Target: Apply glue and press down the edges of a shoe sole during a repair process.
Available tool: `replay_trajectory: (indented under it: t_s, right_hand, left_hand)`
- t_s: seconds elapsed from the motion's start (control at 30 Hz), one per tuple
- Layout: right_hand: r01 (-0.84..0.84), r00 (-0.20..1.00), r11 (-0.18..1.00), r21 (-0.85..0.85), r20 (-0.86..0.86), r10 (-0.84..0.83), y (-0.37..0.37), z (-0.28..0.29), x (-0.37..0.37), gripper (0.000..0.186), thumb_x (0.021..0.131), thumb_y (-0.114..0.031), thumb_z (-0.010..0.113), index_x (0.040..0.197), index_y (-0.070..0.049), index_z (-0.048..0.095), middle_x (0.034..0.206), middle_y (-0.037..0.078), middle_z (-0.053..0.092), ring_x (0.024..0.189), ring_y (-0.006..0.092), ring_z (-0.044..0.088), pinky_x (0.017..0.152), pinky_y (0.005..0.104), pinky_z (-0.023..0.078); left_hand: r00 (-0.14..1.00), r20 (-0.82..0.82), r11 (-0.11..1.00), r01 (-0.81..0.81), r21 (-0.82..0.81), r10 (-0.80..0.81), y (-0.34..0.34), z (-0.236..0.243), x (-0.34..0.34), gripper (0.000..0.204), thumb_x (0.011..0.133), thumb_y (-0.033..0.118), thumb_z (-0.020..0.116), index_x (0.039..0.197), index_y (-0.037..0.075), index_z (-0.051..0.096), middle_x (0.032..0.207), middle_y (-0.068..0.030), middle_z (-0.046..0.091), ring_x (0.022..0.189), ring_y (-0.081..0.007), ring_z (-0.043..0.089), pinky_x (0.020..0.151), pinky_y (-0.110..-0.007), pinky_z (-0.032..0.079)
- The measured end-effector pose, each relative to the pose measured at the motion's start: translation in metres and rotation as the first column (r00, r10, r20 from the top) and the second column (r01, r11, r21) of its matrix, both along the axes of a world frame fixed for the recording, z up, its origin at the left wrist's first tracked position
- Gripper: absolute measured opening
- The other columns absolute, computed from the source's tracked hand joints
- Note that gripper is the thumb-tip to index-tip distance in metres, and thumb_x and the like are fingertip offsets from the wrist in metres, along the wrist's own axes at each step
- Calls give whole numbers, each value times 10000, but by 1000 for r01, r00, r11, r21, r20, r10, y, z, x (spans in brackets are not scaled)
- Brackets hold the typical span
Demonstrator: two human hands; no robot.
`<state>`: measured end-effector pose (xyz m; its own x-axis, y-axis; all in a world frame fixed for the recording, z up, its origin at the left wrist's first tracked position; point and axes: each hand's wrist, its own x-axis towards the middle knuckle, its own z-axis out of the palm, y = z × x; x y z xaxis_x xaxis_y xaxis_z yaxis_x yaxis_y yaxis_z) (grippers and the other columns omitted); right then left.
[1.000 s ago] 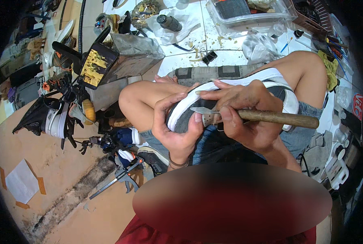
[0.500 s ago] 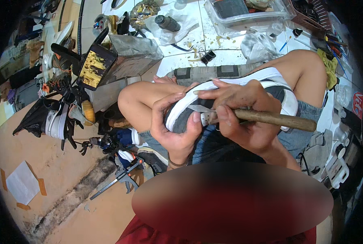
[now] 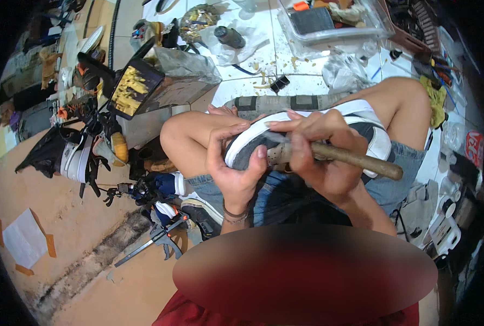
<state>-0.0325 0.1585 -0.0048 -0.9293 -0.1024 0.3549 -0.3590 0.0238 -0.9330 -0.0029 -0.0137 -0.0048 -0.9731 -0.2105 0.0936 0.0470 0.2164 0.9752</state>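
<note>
In my lap, a dark grey sneaker point(image 3: 243, 152) with a white edge band and white panels lies across both hands. My left hand point(image 3: 232, 182) grips its toe end, fingers curled over the band and thumb on the grey part. My right hand point(image 3: 331, 174) is closed on a wooden-handled tool point(image 3: 383, 168), its blurred metal blade angled toward the white band beside my left thumb. Some right fingertips rest on the band. The tool's tip is too smeared to tell whether it touches the shoe.
A phone point(image 3: 136, 89) is propped at upper left above piled shoes point(image 3: 74, 163). A bar clamp point(image 3: 144, 243) lies at lower left. A plastic tub point(image 3: 339, 35), dark bottle point(image 3: 230, 38), scattered scraps and bags are beyond my crossed legs. A yellow cloth point(image 3: 438, 98) lies right.
The tool's handle end has swung left and slightly downward with my right hand, and the blade has become blurred. My left hand still holds the toe. The whole view has shifted slightly.
</note>
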Motion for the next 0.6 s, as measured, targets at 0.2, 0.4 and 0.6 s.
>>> replay_trajectory:
  t_s: [0.2,0.4,0.6]
  right_hand:
    - [74,995,947,-314,83,-50,2,18,11,90,955,3,595,1002,32,523,923,182,679,861,227,708,789,322,576]
    - [139,977,944,-299,196,-82,26,43,11,144,935,0,636,1033,50,543,952,137,629,806,222,697,743,322,590]
    - [247,941,967,64,220,-255,57,44,-38,145,969,-114,634,1041,11,623,869,65,621,735,142,620,701,302,554]
  left_hand:
    - [983,160,993,-102,65,91,1,-9,-4,292,804,20,801,956,-40,558,947,-135,687,899,-145,664,820,-270,529]
    - [996,87,991,-42,126,31,-19,-29,2,119,953,68,620,968,-38,567,1010,-163,693,948,-180,667,880,-299,518]
    - [996,-19,859,-64,508,86,-23,-47,-2,249,1082,163,333,1031,-21,493,1008,-217,701,925,-223,689,874,-317,542]
